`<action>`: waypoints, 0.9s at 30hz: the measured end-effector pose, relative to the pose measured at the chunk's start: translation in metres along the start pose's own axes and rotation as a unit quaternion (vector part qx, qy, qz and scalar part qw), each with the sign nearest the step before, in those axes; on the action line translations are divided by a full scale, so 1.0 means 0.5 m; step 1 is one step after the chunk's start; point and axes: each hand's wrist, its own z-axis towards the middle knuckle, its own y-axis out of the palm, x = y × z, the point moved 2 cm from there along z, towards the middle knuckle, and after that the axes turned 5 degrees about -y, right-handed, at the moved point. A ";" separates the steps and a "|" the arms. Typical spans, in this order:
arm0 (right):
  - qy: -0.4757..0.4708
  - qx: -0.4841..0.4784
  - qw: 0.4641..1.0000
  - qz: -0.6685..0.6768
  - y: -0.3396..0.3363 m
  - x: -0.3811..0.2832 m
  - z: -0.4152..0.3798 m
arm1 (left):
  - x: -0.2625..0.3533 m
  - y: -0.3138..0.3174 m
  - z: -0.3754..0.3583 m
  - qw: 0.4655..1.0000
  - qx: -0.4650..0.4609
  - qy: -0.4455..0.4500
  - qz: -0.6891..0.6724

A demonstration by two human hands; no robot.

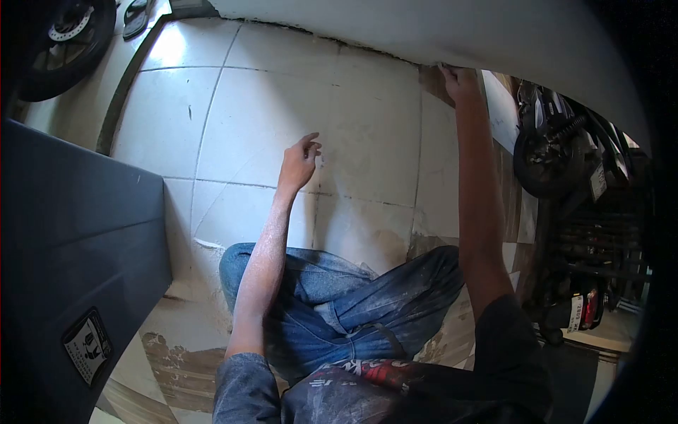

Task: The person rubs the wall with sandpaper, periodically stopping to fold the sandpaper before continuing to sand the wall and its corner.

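Note:
My left hand [300, 162] hovers near the pale tiled surface [282, 106] in front of my crossed legs. Its fingers are loosely bent and apart, and nothing shows in them. Stretched far forward, my right hand [462, 83] is at the lower edge of the whitish wall [424, 32], beside a brown patch [436, 85]. The fingers there are closed together. A small pale bit shows at their tips, too small to name. A dark, rough gap runs along the wall's edge to the left of this hand.
A large dark grey box-like object [85, 226] with a label stands close on my left. Motorcycles [547, 148] are parked at the right, and a wheel [67, 42] and a sandal [135, 18] are at the upper left. My jeans are dusty.

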 end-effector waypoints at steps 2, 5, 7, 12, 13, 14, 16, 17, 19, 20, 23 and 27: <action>-0.106 0.049 0.993 -0.036 0.036 0.094 0.064 | 0.000 -0.004 0.008 1.000 0.009 0.001 -0.003; -0.024 0.072 0.992 -0.097 0.064 -0.041 0.048 | -0.019 0.005 0.015 1.000 0.019 0.016 -0.014; 0.009 0.072 0.993 -0.088 0.069 -0.082 -0.002 | -0.006 0.004 0.010 1.000 0.004 0.006 0.005; 0.100 -0.030 0.929 -0.354 0.076 0.056 0.065 | -0.001 -0.004 0.013 1.000 0.002 0.004 -0.001; 0.100 -0.026 0.929 -0.355 0.108 -0.064 0.079 | -0.002 -0.004 0.015 1.000 0.000 0.003 0.003; 0.261 0.207 0.941 -0.065 0.133 -0.150 0.077 | -0.006 0.002 0.011 1.000 -0.006 -0.001 0.006; 0.378 0.415 0.794 0.233 0.129 -0.183 0.003 | -0.018 0.016 0.010 1.000 -0.003 0.003 -0.010; 0.279 0.294 0.874 0.269 0.127 -0.196 -0.037 | -0.021 0.015 0.012 1.000 0.007 0.006 -0.024; 0.169 0.162 0.924 0.303 0.137 -0.183 -0.042 | 0.003 0.005 0.007 1.000 0.005 0.008 -0.010; 0.207 0.306 0.837 0.403 0.120 -0.146 -0.030 | 0.011 0.002 -0.003 1.000 0.002 0.004 -0.002; 0.264 0.474 0.729 0.416 0.111 -0.130 0.005 | -0.026 0.008 0.011 1.000 0.002 0.012 -0.010; 0.197 0.320 0.926 0.025 0.178 -0.248 -0.038 | -0.013 0.017 0.014 1.000 0.000 0.001 -0.023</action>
